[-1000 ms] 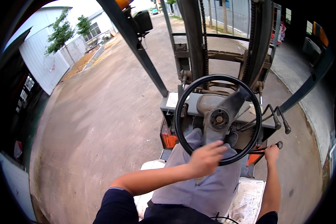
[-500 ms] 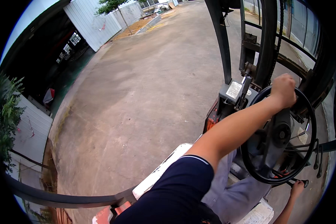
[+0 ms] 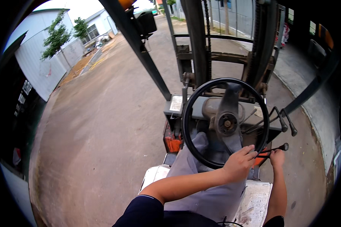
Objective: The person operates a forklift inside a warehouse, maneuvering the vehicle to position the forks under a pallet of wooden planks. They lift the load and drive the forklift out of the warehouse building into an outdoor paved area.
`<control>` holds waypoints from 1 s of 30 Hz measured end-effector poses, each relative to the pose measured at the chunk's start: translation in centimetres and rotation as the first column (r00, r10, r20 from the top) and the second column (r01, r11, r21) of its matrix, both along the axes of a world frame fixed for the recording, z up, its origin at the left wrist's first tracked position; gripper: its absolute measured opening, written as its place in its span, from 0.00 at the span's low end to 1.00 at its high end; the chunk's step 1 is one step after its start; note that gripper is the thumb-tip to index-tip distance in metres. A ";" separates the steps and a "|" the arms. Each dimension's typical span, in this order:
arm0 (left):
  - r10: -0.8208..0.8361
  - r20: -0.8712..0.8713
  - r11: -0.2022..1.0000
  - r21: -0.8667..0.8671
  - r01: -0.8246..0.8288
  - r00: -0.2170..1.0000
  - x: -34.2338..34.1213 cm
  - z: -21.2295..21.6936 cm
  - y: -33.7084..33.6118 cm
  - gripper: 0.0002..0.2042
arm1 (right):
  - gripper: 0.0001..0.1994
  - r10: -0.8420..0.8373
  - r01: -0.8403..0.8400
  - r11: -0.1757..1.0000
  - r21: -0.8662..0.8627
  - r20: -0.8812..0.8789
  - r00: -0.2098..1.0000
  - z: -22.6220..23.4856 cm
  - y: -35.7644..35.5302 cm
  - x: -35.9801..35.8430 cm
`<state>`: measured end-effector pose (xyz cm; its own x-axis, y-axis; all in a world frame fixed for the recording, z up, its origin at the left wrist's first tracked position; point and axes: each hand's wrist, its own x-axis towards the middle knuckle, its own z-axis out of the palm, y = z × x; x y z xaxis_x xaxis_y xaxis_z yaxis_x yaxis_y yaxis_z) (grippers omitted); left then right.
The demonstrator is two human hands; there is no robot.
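Observation:
A black steering wheel (image 3: 188, 125) with a worn grey hub stands in front of my legs. At its lower right, my left hand (image 3: 240, 163) is closed over the rim, the forearm reaching across my lap. Just right of the wheel, my right hand (image 3: 277, 158) is closed around the shaft of a black-knobbed lever (image 3: 285, 146), below the knob. Its fingers are partly turned away from view. Two more bent control levers (image 3: 288, 123) rise beyond that hand, and neither hand touches them.
The forklift's dark mast (image 3: 196, 41) with chains rises ahead. Slanted posts (image 3: 140, 53) flank the seat. Concrete ground (image 3: 91, 132) stretches out left and ahead. A dark building opening and trees (image 3: 58, 38) lie left; a raised walkway (image 3: 303, 89) and a shaded building run along the right.
My left hand has gone from the top of the steering wheel clockwise to its lower right. My right hand stays at the lever. The view has swung right, bringing the mast nearer the middle.

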<state>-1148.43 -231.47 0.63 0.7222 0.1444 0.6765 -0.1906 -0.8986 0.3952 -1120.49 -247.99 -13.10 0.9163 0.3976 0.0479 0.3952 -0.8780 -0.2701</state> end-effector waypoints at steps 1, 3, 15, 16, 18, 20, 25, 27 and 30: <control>-0.002 -0.004 1.000 0.003 0.002 1.000 1.1 -0.4 -0.1 0.07 | 0.12 -0.010 0.010 1.000 0.010 -0.002 1.000 0.3 0.3 -0.1; -0.004 -0.042 0.999 0.041 0.006 0.999 0.9 -0.8 0.3 0.09 | 0.12 -0.026 0.026 1.000 0.002 -0.013 1.000 0.4 0.8 -0.8; 0.077 -0.010 0.957 0.280 -0.072 0.997 -6.4 -1.8 6.7 0.11 | 0.13 -0.043 0.047 0.998 0.039 -0.098 0.994 -2.1 -0.5 3.5; 0.103 0.011 0.945 0.310 -0.102 0.995 -6.2 -1.5 7.3 0.11 | 0.13 0.003 0.001 0.998 0.063 -0.076 0.997 -2.1 -0.6 3.9; 0.115 -0.011 0.927 0.362 -0.103 0.993 -4.5 -0.8 8.2 0.11 | 0.13 -0.031 0.032 0.999 0.006 -0.122 0.992 -1.7 -1.5 5.7; 0.117 -0.044 0.906 0.414 -0.089 0.992 -3.4 -0.1 9.0 0.11 | 0.13 -0.055 0.058 0.998 0.020 -0.123 0.991 -3.0 -0.9 7.7; 0.301 -0.035 0.864 0.434 -0.257 0.953 2.8 1.1 14.0 0.13 | 0.14 0.079 -0.068 0.996 0.059 -0.212 0.974 -4.9 3.0 16.2; 0.418 -0.018 0.819 0.439 -0.369 0.908 9.1 2.9 15.3 0.14 | 0.13 0.122 -0.108 0.992 0.068 -0.253 0.960 -4.3 3.7 21.5; 0.572 -0.025 0.754 0.408 -0.514 0.820 19.1 5.4 16.5 0.14 | 0.13 0.186 -0.179 0.983 0.049 -0.291 0.939 -4.8 4.1 29.4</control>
<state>-1129.37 -214.97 5.98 0.6884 0.3041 0.6585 0.4052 -0.9142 -0.0014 -1091.06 -243.87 -17.86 0.8029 0.5610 -0.2014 0.4484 -0.7911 -0.4161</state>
